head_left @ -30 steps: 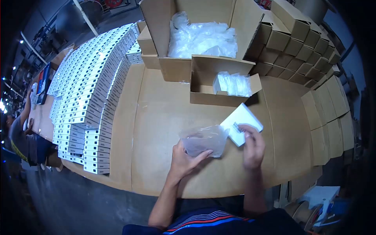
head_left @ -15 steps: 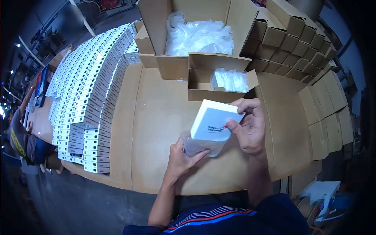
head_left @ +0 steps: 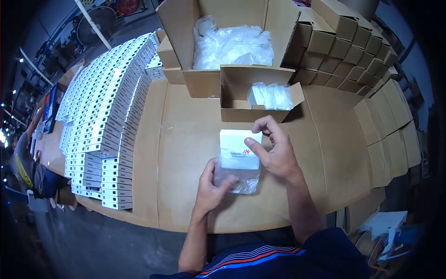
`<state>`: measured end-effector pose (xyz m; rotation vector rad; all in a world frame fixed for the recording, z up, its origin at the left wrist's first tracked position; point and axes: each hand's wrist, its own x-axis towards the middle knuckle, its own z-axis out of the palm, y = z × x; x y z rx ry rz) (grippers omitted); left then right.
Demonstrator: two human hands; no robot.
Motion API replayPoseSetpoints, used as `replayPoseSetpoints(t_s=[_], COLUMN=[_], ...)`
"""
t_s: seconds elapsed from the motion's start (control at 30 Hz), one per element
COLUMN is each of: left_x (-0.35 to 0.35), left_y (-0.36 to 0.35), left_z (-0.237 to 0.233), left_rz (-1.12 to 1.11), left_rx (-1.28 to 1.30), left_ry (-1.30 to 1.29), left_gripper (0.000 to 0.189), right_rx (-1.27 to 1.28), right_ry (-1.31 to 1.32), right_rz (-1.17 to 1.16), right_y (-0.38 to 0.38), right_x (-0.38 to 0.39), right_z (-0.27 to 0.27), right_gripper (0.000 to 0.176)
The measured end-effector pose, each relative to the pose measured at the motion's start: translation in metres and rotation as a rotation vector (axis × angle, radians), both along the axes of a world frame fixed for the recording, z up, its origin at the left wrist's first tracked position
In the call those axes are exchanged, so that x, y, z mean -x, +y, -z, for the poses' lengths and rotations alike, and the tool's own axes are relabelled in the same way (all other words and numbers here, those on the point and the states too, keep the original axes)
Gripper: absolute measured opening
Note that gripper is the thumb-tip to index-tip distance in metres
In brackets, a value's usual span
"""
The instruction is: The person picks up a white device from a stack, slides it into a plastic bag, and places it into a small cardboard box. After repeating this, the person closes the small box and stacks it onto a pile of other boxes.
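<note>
A small flat white box with a red logo is in front of me, its lower part inside a clear plastic bag. My left hand is closed around the bag and the box's lower left side, thumb across the front. My right hand pinches the box at its upper right edge, with the thumb on the printed face and fingers curled behind. Beyond them stands an open small carton holding several bagged white boxes at its right end.
A big open carton full of clear plastic bags stands at the back. Stacked white boxes line the left, brown cartons the back right and right edge. Cardboard covers the table. Another person is at far left.
The white box has come down and left, turned more upright, and sits deeper in the plastic bag. My right hand has moved left with it.
</note>
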<state>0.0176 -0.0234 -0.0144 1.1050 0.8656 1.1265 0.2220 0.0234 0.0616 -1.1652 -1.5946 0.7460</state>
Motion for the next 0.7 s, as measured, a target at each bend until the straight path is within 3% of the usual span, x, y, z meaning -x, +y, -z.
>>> replayPoseSetpoints(t_s=[0.13, 0.17, 0.27, 0.3, 0.4, 0.5, 0.63, 0.7], left_x=[0.005, 0.008, 0.001, -0.002, -0.006, -0.006, -0.002, 0.001], left_y=[0.002, 0.001, -0.001, -0.002, -0.001, 0.001, 0.001, 0.003], left_z=[0.026, 0.025, 0.029, 0.030, 0.032, 0.039, 0.044, 0.041], left_rz=[-0.021, -0.007, -0.083, -0.120, -0.225, -0.196, -0.156, -0.152], left_rx=[0.141, 0.147, 0.181, 0.194, 0.176, 0.121, 0.113, 0.054], left_ry=[-0.152, -0.056, -0.223, -0.292, -0.326, -0.318, -0.284, -0.115], left_gripper=[0.048, 0.046, 0.044, 0.045, 0.047, 0.048, 0.049, 0.052], right_rx=[0.177, 0.155, 0.321, 0.324, 0.390, 0.451, 0.446, 0.401], right_ry=[0.069, 0.074, 0.149, 0.352, 0.609, 0.799, 1.006, 1.039], right_rz=[-0.047, -0.077, -0.115, -0.183, -0.226, -0.227, -0.135, -0.137], right_y=[0.006, 0.007, 0.008, 0.010, -0.007, -0.026, -0.035, -0.036], right_x=[0.002, 0.005, 0.002, -0.001, -0.008, 0.000, 0.011, 0.013], right_z=[0.002, 0.005, 0.009, 0.024, 0.035, 0.075, 0.078, 0.077], right_gripper=[0.023, 0.021, 0.025, 0.032, 0.038, 0.027, 0.013, 0.011])
